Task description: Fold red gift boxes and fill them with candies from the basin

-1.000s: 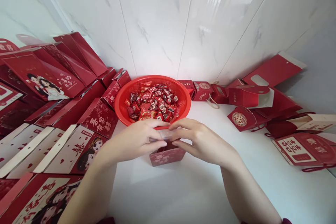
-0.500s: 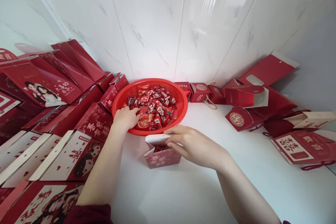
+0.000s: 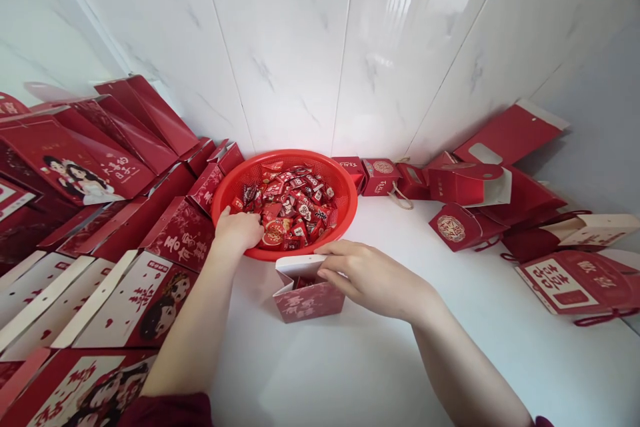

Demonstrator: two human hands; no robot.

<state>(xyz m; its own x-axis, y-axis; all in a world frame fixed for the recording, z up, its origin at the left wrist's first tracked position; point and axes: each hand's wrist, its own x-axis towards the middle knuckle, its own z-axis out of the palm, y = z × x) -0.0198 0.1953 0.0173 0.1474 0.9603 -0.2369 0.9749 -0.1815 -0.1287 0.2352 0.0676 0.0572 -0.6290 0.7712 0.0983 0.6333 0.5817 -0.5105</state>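
Observation:
A red plastic basket [image 3: 349, 227] holds a heap of wrapped candies [image 3: 300, 197], mostly in red wrappers. My left hand [image 3: 240, 232] is at the basket's front left rim, over the edge of the heap. Its fingers are curled together, and whatever they may hold is hidden. In front of the basket a small red gift box [image 3: 310, 303] stands with its pale flap up and its top open. Some red wrapped pieces show inside. My right hand [image 3: 373, 277] grips the box at its right end, fingers over the opening.
Rows of red and white gift boxes [image 3: 135, 297] crowd the left side, with taller red boxes [image 3: 95, 163] behind. Small red boxes [image 3: 380, 177] line the tiled wall [image 3: 290, 53]. More open cartons [image 3: 467, 183] and a tied box [image 3: 575, 280] lie right on the white tabletop [image 3: 320, 373].
My left hand has drawn back slightly towards the basket's rim, and its fingers have curled in from the candies. My right hand and the gift box stay almost in place.

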